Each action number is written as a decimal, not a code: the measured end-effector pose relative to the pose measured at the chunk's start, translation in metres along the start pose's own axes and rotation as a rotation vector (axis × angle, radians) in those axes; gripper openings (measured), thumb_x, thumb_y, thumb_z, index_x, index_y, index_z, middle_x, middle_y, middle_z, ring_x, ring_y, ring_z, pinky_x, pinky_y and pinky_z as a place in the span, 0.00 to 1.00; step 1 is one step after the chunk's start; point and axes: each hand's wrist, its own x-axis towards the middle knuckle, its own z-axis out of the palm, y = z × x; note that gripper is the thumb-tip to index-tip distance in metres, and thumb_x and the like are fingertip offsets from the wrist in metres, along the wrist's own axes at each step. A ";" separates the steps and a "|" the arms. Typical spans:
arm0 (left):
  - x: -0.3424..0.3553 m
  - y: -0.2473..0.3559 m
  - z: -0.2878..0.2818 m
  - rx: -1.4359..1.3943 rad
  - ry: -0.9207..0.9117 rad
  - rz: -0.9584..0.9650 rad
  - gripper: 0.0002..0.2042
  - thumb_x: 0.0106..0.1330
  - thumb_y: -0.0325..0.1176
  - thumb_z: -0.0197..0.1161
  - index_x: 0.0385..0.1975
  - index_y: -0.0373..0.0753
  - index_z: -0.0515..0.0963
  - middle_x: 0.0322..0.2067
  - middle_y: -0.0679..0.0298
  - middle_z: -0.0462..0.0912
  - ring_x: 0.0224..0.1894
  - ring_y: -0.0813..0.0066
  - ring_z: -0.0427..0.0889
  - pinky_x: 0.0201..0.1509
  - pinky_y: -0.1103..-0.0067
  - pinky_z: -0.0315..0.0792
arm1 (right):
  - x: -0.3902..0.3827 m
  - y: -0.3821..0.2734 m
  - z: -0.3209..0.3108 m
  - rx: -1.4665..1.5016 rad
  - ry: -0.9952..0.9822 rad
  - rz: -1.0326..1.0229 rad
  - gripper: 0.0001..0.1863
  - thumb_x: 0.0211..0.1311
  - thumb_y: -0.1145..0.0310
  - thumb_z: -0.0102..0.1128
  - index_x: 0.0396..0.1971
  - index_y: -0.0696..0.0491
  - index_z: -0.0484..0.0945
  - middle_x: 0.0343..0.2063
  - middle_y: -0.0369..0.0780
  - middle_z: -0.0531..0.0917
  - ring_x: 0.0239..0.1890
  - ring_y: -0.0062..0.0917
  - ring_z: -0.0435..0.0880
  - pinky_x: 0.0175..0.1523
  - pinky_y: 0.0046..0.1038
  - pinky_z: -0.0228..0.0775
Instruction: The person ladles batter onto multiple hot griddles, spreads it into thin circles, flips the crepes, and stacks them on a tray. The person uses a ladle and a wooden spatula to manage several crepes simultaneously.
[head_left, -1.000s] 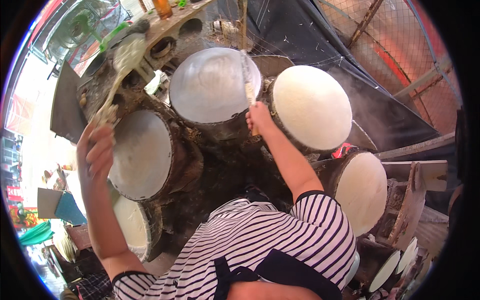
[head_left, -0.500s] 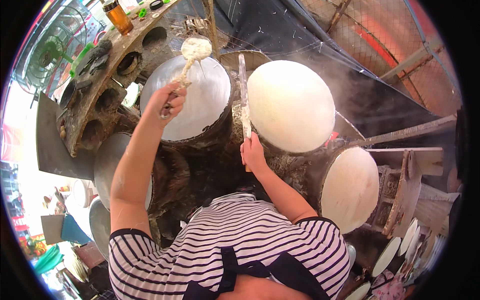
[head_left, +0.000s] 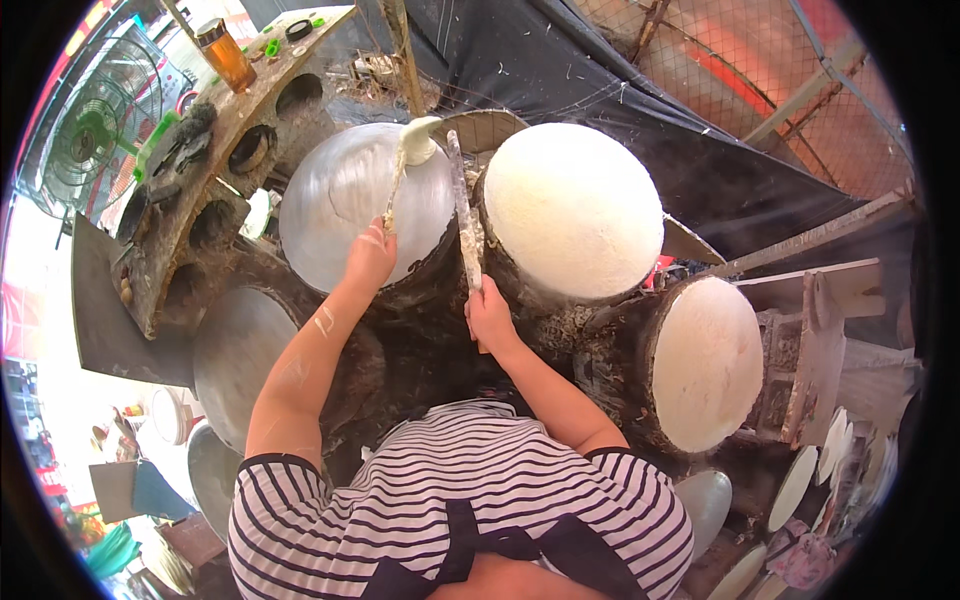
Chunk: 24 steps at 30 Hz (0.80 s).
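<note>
Head view, mid-frame: left hand (head_left: 373, 255) grips batter-smeared ladle (head_left: 419, 144), right hand (head_left: 489, 312) grips long stick (head_left: 466, 225); both likely stiff, slick; hold near lower ends.

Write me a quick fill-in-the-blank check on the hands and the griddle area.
1. The ladle is in the ____ hand.
2. The flat stick is in the ____ hand.
3. The ladle's head is over the ____ [edge or centre] of the bare griddle.

Missing words: left; right; edge.
</note>
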 end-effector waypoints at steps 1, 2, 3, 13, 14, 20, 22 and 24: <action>0.001 0.003 -0.002 0.023 -0.051 -0.044 0.23 0.61 0.40 0.54 0.53 0.34 0.65 0.28 0.48 0.78 0.28 0.53 0.79 0.29 0.66 0.73 | 0.003 0.003 0.000 -0.010 0.018 -0.004 0.09 0.64 0.68 0.40 0.39 0.56 0.64 0.16 0.40 0.72 0.13 0.26 0.72 0.19 0.30 0.65; 0.003 0.008 -0.009 0.048 -0.103 -0.089 0.23 0.61 0.41 0.55 0.54 0.36 0.65 0.32 0.48 0.78 0.31 0.52 0.78 0.32 0.65 0.73 | 0.008 0.010 0.000 -0.025 0.033 -0.040 0.09 0.63 0.68 0.40 0.39 0.56 0.64 0.16 0.40 0.72 0.13 0.26 0.72 0.20 0.30 0.65; 0.005 0.014 -0.017 0.073 -0.155 -0.137 0.24 0.60 0.41 0.55 0.54 0.37 0.65 0.35 0.49 0.78 0.34 0.51 0.78 0.35 0.64 0.73 | 0.014 0.017 0.002 -0.040 0.046 -0.075 0.09 0.63 0.69 0.40 0.40 0.56 0.64 0.16 0.41 0.72 0.13 0.26 0.72 0.20 0.30 0.65; 0.016 0.024 -0.071 0.367 -0.170 -0.135 0.23 0.65 0.41 0.49 0.60 0.43 0.61 0.36 0.54 0.75 0.32 0.55 0.79 0.35 0.65 0.73 | 0.023 -0.003 0.015 -0.007 -0.026 0.016 0.11 0.63 0.72 0.38 0.44 0.56 0.63 0.16 0.36 0.68 0.10 0.20 0.65 0.15 0.24 0.61; 0.015 0.021 -0.070 0.370 -0.160 -0.140 0.23 0.65 0.41 0.48 0.60 0.43 0.61 0.36 0.54 0.75 0.32 0.55 0.79 0.35 0.65 0.73 | 0.026 -0.006 0.018 -0.020 -0.027 0.009 0.11 0.63 0.72 0.38 0.44 0.56 0.64 0.16 0.36 0.68 0.10 0.20 0.65 0.15 0.24 0.61; 0.018 0.003 -0.058 0.380 -0.133 -0.245 0.24 0.65 0.42 0.49 0.61 0.45 0.59 0.36 0.54 0.75 0.33 0.55 0.79 0.35 0.66 0.73 | 0.047 0.004 0.023 -0.148 0.032 -0.102 0.12 0.63 0.70 0.41 0.46 0.54 0.66 0.16 0.36 0.70 0.10 0.21 0.67 0.16 0.26 0.62; 0.023 0.001 -0.053 0.350 -0.114 -0.275 0.25 0.65 0.43 0.50 0.61 0.46 0.59 0.37 0.54 0.75 0.33 0.55 0.79 0.36 0.65 0.73 | 0.064 0.036 0.028 -0.237 0.101 -0.213 0.14 0.63 0.70 0.41 0.48 0.53 0.65 0.16 0.36 0.70 0.11 0.21 0.67 0.16 0.26 0.63; 0.019 -0.010 -0.050 0.301 -0.101 -0.335 0.25 0.64 0.43 0.50 0.61 0.46 0.58 0.38 0.54 0.75 0.34 0.54 0.79 0.36 0.65 0.73 | 0.041 -0.019 0.040 -0.172 0.002 0.001 0.16 0.63 0.70 0.41 0.50 0.53 0.65 0.15 0.36 0.69 0.11 0.23 0.69 0.18 0.27 0.65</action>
